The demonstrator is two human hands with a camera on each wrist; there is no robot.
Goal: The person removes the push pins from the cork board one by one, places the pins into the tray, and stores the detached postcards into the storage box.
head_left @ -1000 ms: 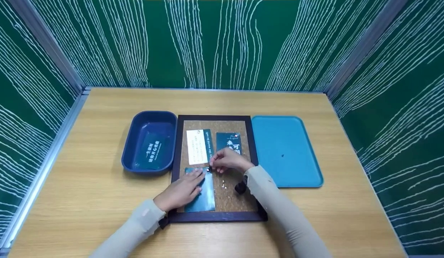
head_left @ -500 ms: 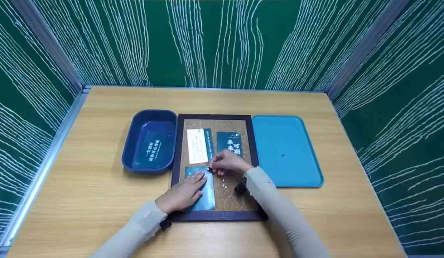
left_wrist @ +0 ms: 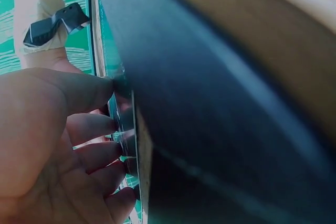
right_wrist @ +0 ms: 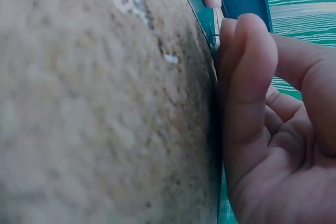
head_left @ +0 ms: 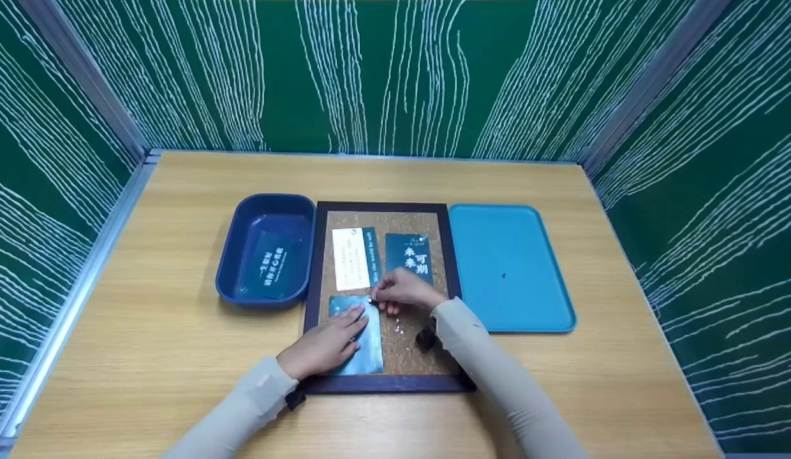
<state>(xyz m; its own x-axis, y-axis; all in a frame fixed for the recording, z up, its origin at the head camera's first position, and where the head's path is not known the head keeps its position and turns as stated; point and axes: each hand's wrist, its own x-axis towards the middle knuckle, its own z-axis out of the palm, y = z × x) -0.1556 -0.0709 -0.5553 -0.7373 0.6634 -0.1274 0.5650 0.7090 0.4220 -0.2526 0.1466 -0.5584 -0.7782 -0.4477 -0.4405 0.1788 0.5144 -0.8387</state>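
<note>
Fingers, left (head_left: 353, 315): straight, resting on glossy teal card (head_left: 370, 350) | fingers, right (head_left: 387, 285): pinching thin pin (right_wrist: 215, 35) at card's corner

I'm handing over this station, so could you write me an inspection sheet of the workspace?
Surface: wooden table, with a dark-framed corkboard between a dark blue bin and a lighter blue tray.
Job's things: teal card at the board's near left; white-and-green card and lettered green card farther up; another lettered card inside the bin.
Clutter: small white flecks on the corkboard; dark speck on the tray, unidentifiable.
Hands: left hand rests on the teal card; right hand pinches a pin-like piece at that card's far right corner.
Cables: nothing seen.
Surroundings: green panels with white wavy lines; grey corner posts.
</note>
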